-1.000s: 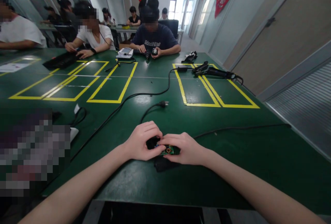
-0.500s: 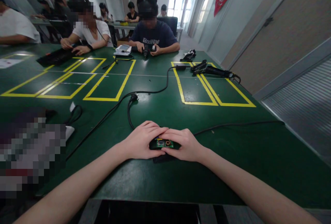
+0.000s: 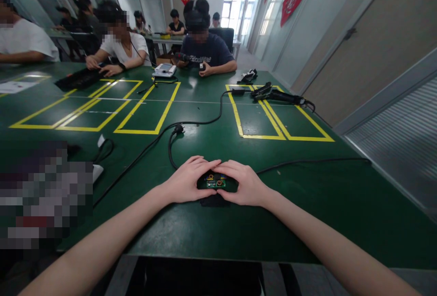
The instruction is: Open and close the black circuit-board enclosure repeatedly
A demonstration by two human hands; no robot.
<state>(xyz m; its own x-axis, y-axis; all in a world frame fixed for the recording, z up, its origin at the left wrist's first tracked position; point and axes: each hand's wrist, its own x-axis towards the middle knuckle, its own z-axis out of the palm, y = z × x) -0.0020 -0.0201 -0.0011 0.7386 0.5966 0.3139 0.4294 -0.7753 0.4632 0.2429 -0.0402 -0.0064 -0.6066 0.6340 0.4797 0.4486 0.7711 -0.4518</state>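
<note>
Swung the power plug point(image 3: 178, 128) leftward since a second ago and uncovered more of the green circuit board point(image 3: 212, 185). Grasping around it with left hand point(image 3: 186, 181) and right hand point(image 3: 246, 184), with fingers curled into an arch, thumbs near its close edge, index tips meeting beyond; can't make out exact contact on the far side. Located just beyond a black piece point(image 3: 215, 201), over the green tabletop point(image 3: 273, 237). Could flex the board by squeezing unevenly. Could knock the copper coil point(image 3: 220, 183) with a slipping thumb. Could jerk it by snagging the black cord point(image 3: 307, 161), if attached; can't tell.
</note>
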